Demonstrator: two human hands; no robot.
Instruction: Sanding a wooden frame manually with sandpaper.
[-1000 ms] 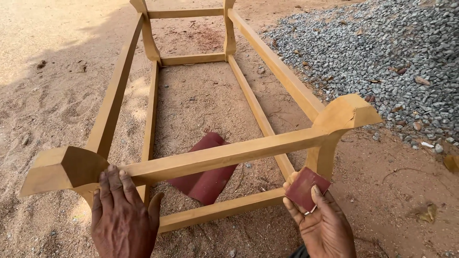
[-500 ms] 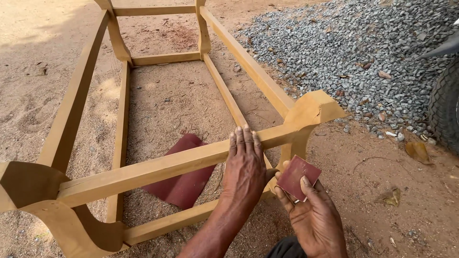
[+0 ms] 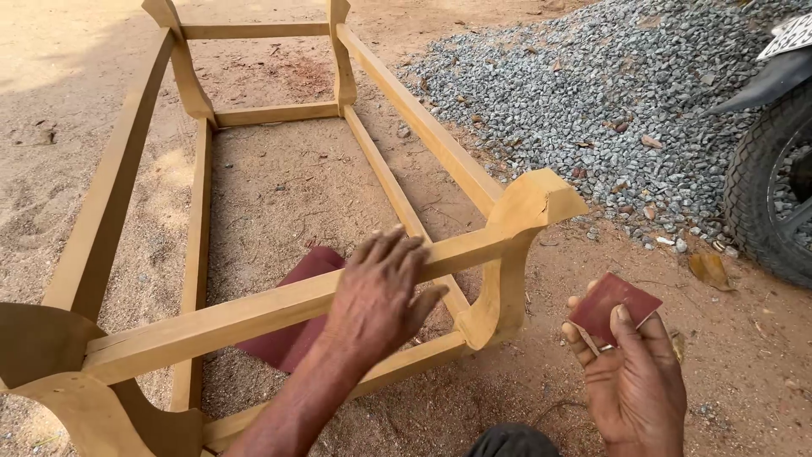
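Resting on bare sandy ground (image 3: 279, 182): an unfinished wooden frame (image 3: 127, 178) is laid down with its long rails running away from the camera and its shaped legs at the corners.
Near-left leg (image 3: 59, 372): the curved end is seated in loose sand; grit can be picked up by the fresh wood and dragged along it.
Red sheet (image 3: 292, 343): a dark red abrasive sheet is lying on the sand under the near rail, partly hidden by it; sand can be carried onto the timber if it is lifted unshaken.
Near rail (image 3: 211, 317): the cross rail is spanned between the two near legs, close to the near edge of the frame.
Left hand (image 3: 376, 296): it is laid palm-down on the near rail, fingers spread and slightly curled over the top edge; nothing is gripped. A splinter may be taken if an unsmoothed edge is rubbed by bare skin.
Near-right leg (image 3: 516, 245): a pointed top is carried on the curved leg; the point may be chipped if the frame is tipped.
Right hand (image 3: 634, 381): it is partly closed around a small red sanding piece (image 3: 613, 305), pinched between thumb and fingers, held clear of the frame beyond its near-right corner. The piece may be dropped into the sand.
Gravel heap (image 3: 609, 93): loose stones are spread close to the right rail; the wood may be dented if it is shifted that way.
Tyre (image 3: 770, 195): a vehicle wheel is standing at the right margin, well apart from the frame.
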